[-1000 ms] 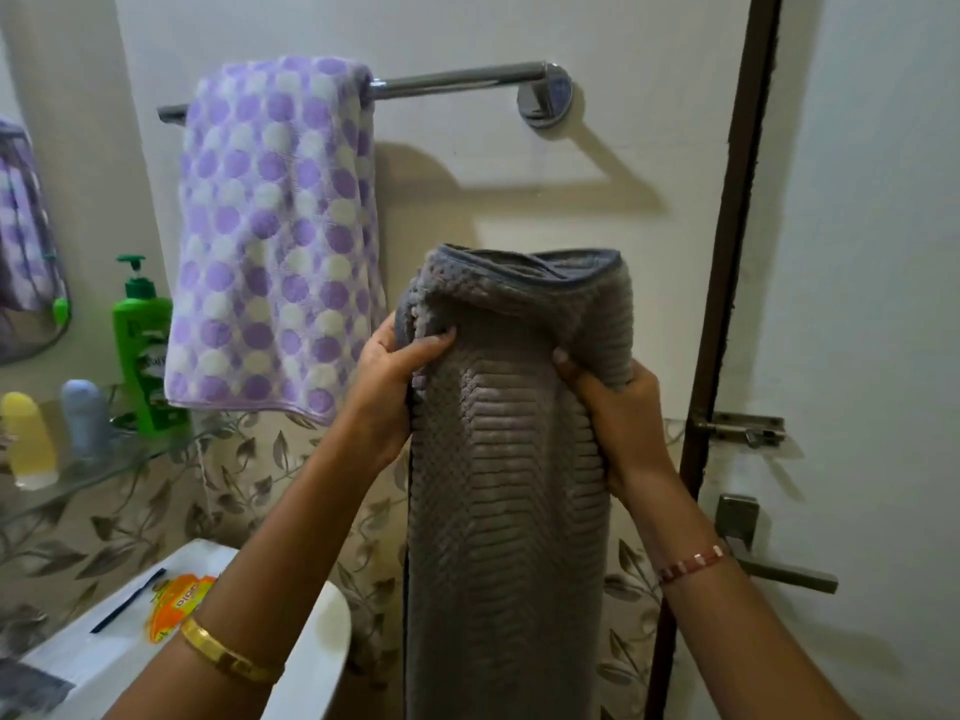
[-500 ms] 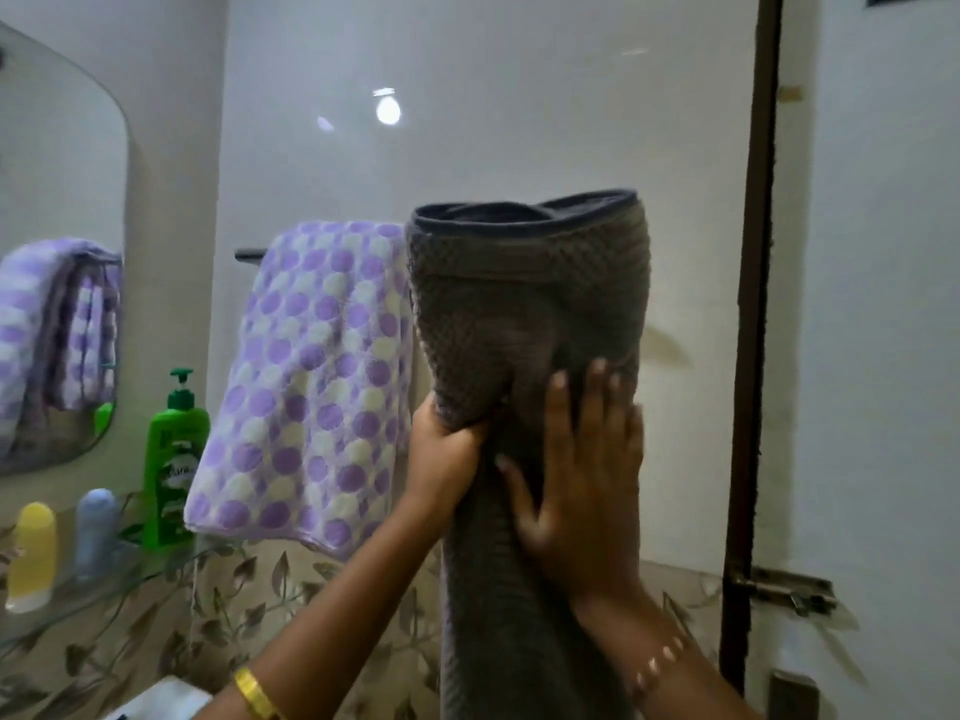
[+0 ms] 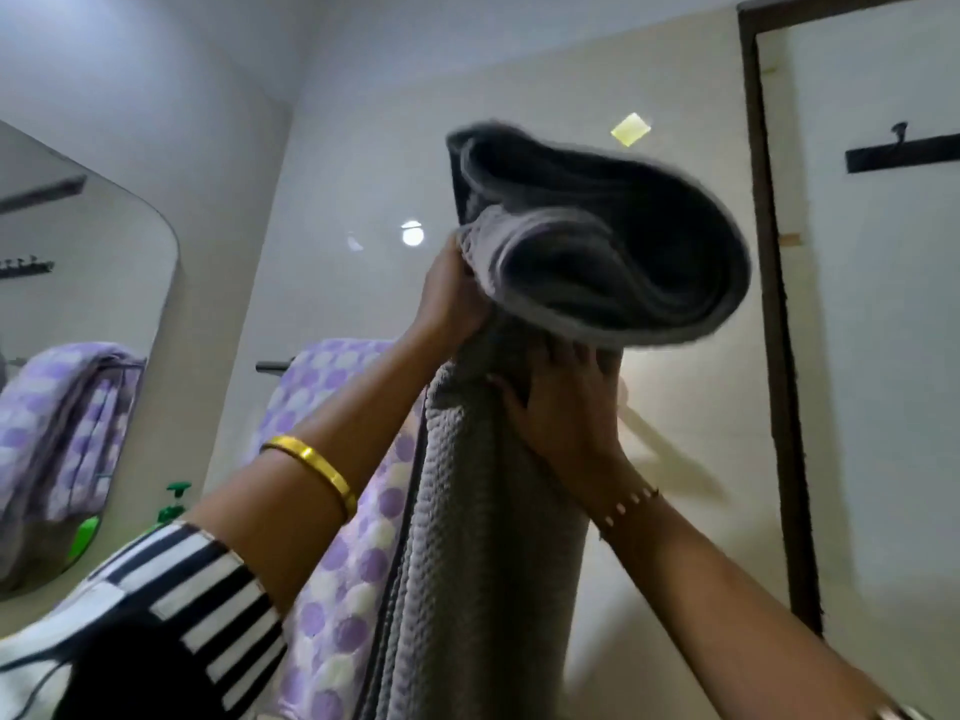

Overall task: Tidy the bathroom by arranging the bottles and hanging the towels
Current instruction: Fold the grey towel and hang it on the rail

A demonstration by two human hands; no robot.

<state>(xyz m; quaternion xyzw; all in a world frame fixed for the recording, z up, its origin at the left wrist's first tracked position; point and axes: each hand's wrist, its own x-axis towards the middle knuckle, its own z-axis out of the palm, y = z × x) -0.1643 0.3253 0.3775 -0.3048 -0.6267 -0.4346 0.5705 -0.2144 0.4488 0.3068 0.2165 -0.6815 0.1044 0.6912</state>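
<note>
I hold a grey textured towel (image 3: 483,537) high in front of the wall, its folded top end (image 3: 613,252) flopping toward me, blurred. My left hand (image 3: 452,298) grips the towel's upper left edge. My right hand (image 3: 566,407) presses and holds the towel from the right, just under the fold. Behind the grey towel, a purple-and-white dotted towel (image 3: 332,563) hangs over the towel bar, whose left end (image 3: 270,365) pokes out. The rest of the bar is hidden. A green pump bottle (image 3: 174,504) peeks out at lower left.
A mirror (image 3: 78,356) on the left wall reflects the dotted towel. The dark door frame (image 3: 774,304) stands at right, with a white door bearing a black hook rail (image 3: 904,153).
Both hands have lifted the grey towel much higher, and its top end has tipped over toward me. The view has tilted upward, so the shelf and small bottles have dropped out of sight.
</note>
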